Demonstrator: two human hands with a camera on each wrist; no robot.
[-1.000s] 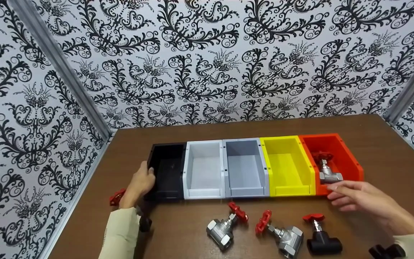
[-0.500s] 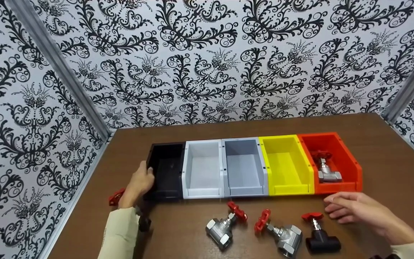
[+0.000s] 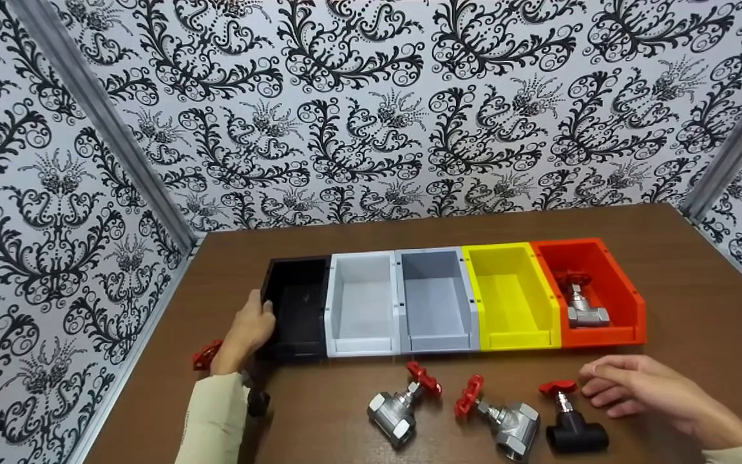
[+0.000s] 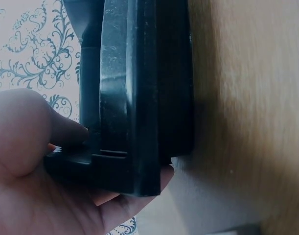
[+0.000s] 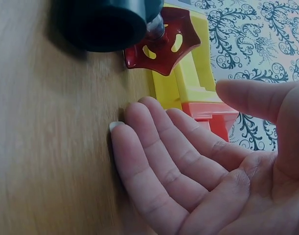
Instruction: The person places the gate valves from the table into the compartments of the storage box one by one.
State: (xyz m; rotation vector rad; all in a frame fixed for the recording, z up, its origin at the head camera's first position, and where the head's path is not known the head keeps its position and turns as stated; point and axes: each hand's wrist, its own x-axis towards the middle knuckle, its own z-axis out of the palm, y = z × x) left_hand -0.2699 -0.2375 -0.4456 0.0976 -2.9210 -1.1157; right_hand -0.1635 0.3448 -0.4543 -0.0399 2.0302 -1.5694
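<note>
In the head view my left hand [image 3: 252, 327] grips the left side wall of a black bin [image 3: 297, 351]. The left wrist view shows the thumb inside that bin [image 4: 115, 103] and fingers curled round beneath its wall. Low over the table, my right hand [image 3: 645, 394] holds nothing, its fingers loosely bent. Just left of it stands a black tee-bodied valve [image 3: 577, 433] with a red handwheel [image 5: 164, 46]. A metal valve [image 3: 587, 316] with a red handwheel lies in the orange-red bin [image 3: 606, 336].
White [image 3: 363, 347], grey [image 3: 443, 342] and yellow [image 3: 519, 340] bins stand between the black and orange-red ones. Two metal valves, one left [image 3: 395, 417] and one right [image 3: 514, 428], lie in front. Another red handwheel [image 3: 206, 356] shows beside my left forearm. Patterned walls [image 3: 371, 129] enclose the table.
My right hand has drawn back from the front of the orange-red bin toward me, down beside the black valve. The left hand keeps its grip on the black bin.
</note>
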